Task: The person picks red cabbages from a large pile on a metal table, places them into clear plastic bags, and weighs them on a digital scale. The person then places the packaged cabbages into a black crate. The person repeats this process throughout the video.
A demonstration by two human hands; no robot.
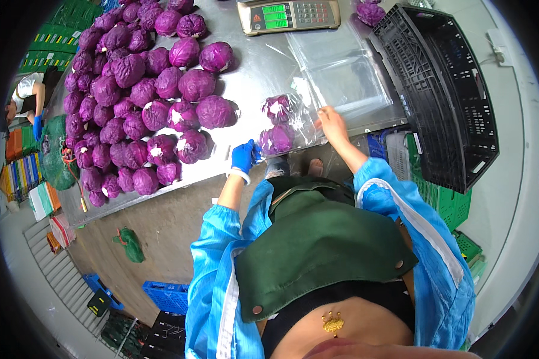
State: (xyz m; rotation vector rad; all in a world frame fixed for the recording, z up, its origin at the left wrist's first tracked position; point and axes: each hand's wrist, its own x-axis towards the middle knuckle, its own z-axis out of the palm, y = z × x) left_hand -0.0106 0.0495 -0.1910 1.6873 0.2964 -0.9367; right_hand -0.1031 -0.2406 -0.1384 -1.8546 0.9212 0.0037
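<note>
Two purple cabbages, an upper one (277, 109) and a lower one (276, 139), lie in a clear plastic bag (303, 128) at the front of the metal table. My left hand (245, 156), in a blue glove, is at the left side of the lower cabbage; its curled fingers hide whether it grips the plastic. On the bag's right side is my bare right hand (333, 124), thumb and fingers drawn together at the film, slightly blurred. Flat clear plastic bags (350, 76) lie in a stack beyond that hand.
Loose purple cabbages (130, 72) are heaped across the left of the metal table (247, 58). A digital scale (289, 17) stands at the back. Black plastic crates (435, 89) rise at the right edge. A green net sack (59, 152) hangs at the left, near another person (29, 92).
</note>
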